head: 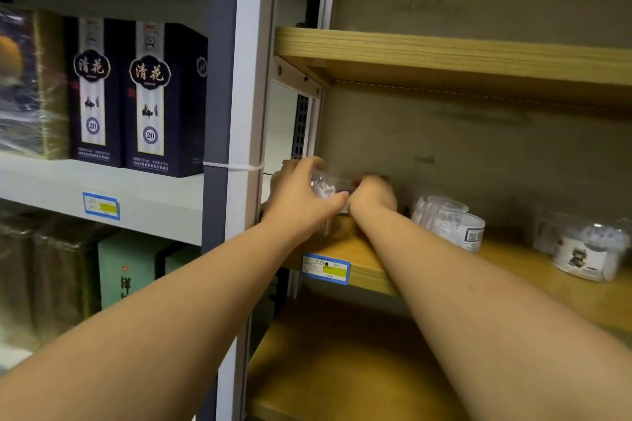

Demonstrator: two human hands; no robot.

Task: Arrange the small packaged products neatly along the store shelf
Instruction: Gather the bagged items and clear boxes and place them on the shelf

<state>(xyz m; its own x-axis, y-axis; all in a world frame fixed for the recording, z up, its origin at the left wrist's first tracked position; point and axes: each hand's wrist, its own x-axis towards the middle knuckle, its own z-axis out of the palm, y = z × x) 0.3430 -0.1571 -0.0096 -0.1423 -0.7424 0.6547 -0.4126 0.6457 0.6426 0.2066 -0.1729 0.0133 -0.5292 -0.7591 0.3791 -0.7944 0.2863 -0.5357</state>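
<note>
Both hands, left [301,196] and right [374,193], clamp a clear tub [326,185]; best set it square beside the tubs [448,220] just right of them.

Matt grained wooden shelf [444,55]; clear glossy plastic tubs [455,225]; smooth painted metal upright [246,79].

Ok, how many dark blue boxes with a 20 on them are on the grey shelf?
2, standing side by side on the grey shelf: left box and right box, beside the upright post. More may be hidden behind them.
</note>
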